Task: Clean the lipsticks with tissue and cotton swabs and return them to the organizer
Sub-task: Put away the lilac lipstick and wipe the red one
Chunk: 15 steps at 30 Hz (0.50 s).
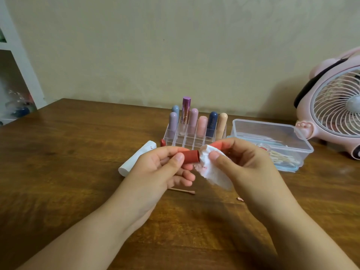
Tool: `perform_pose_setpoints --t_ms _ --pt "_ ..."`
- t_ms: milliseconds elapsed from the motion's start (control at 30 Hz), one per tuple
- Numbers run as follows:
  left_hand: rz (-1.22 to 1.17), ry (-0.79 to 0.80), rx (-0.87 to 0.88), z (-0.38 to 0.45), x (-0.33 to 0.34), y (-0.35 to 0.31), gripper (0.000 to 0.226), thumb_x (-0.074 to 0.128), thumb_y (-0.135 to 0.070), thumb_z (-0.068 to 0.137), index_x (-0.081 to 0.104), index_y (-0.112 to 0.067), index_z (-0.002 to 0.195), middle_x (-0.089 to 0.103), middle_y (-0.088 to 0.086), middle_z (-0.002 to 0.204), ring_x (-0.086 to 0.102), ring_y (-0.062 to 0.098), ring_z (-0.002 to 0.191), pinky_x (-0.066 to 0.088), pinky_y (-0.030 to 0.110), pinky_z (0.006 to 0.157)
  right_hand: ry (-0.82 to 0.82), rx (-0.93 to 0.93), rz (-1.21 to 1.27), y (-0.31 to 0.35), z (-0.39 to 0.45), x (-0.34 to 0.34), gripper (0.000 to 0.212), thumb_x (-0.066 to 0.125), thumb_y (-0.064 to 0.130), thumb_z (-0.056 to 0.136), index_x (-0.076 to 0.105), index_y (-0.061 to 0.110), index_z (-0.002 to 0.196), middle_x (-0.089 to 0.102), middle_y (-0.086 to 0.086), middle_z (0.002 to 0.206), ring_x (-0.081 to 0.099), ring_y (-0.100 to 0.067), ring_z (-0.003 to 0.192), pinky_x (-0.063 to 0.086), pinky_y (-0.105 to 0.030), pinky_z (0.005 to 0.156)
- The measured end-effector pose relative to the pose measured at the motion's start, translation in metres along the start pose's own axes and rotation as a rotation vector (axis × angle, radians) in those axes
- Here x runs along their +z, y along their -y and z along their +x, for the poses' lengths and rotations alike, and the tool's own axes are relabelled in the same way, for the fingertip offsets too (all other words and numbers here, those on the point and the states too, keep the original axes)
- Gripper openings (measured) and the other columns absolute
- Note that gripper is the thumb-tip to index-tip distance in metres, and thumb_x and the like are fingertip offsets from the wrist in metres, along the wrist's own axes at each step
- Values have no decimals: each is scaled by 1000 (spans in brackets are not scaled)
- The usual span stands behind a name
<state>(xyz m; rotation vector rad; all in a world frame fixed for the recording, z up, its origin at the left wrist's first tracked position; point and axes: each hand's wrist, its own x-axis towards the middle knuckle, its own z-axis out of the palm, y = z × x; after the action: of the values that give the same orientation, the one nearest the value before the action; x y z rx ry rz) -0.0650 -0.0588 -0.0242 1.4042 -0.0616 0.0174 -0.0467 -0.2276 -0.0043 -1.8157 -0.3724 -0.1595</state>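
**Hands wiping the red lipstick**

Our left hand [165,168] gripped the red lipstick [190,157] above the table [78,172]; our right hand [235,160] pinched tissue [210,172] against its open end. We judged wiping under way; next came the organizer [194,139], just behind, its front slots free.

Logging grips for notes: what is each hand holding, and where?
Left hand grips the red lipstick tube around its middle; right hand pinches a tissue at the tube's open end.
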Motion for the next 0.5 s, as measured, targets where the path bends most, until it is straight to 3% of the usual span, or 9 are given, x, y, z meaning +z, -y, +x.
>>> perform_pose_setpoints --t_ms 200,367,500 --pt "18 72 32 -1 0 1 20 52 -9 91 68 -12 102 72 8 78 67 15 69 53 21 62 82 20 -7 4 -1 0 6 71 10 79 72 15 78 72 4 77 65 -2 70 50 -12 65" --pt "85 114 130 -1 -1 3 29 58 -18 78 65 -10 105 72 9 77 67 15 68 54 20 63 83 63 -150 3 0 -3 5 73 16 77 70 19 75 71 3 74 64 -3 67 49 -15 62" --pt "78 153 174 -1 -3 0 30 58 -18 75 65 -11 103 70 5 71 65 11 65 52 18 61 144 196 -76 2 0 -5 14 67 29 81 68 15 84 68 6 66 56 2 56 41 -10 51"
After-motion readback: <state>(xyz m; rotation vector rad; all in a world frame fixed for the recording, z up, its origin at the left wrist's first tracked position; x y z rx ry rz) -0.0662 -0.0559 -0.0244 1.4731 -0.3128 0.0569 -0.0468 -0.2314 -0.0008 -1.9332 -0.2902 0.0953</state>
